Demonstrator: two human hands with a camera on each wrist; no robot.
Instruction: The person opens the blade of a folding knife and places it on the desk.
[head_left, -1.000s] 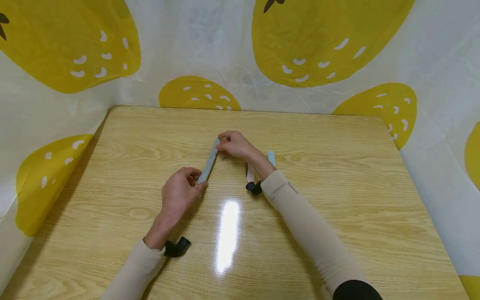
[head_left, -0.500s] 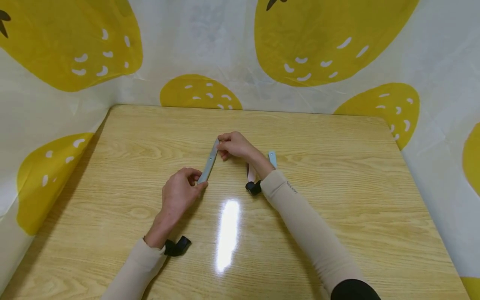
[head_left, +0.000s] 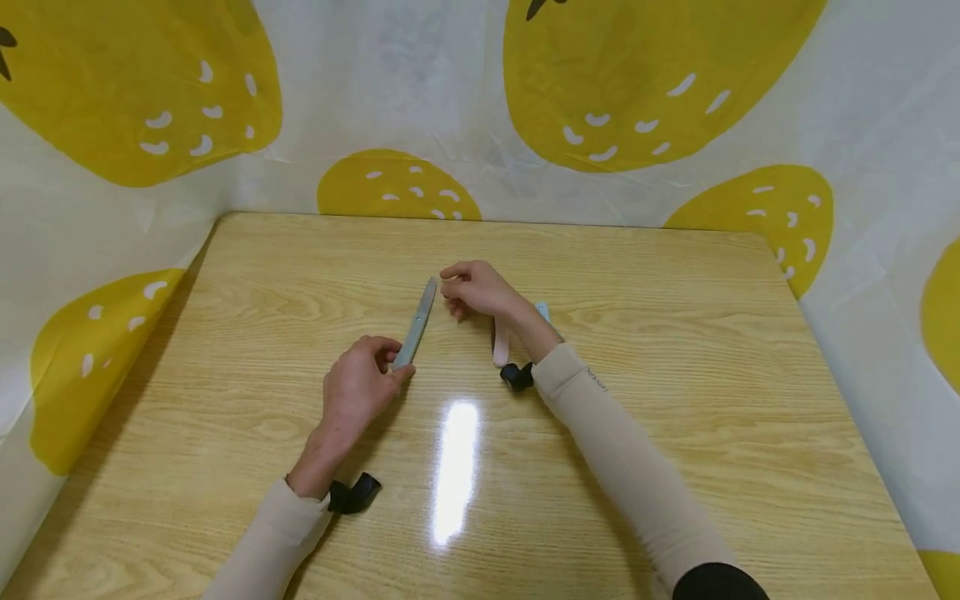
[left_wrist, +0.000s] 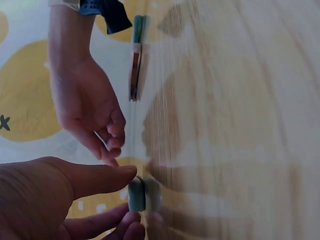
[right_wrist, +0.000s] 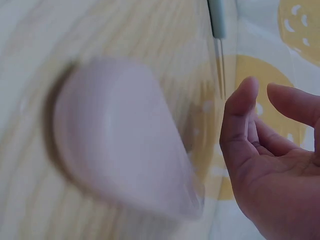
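At the left, the left hand holds the knife by the near end of its green handle, thumb on one side and fingers on the other. The knife lies on or just above the surface, blade pointing away from the person; which of the two cannot be confirmed. The step in hand appears to be positioning the knife under left-hand control alone. The next move would call for keeping the handle level and the blade's line unchanged. Right of the blade, the right hand is unloaded: fingers loosely bent, a narrow gap between thumb and fingertip. The blade tip lies just beside these fingers, apart from them. Further right, a pink piece and a light-blue piece are partly hidden by the right forearm.
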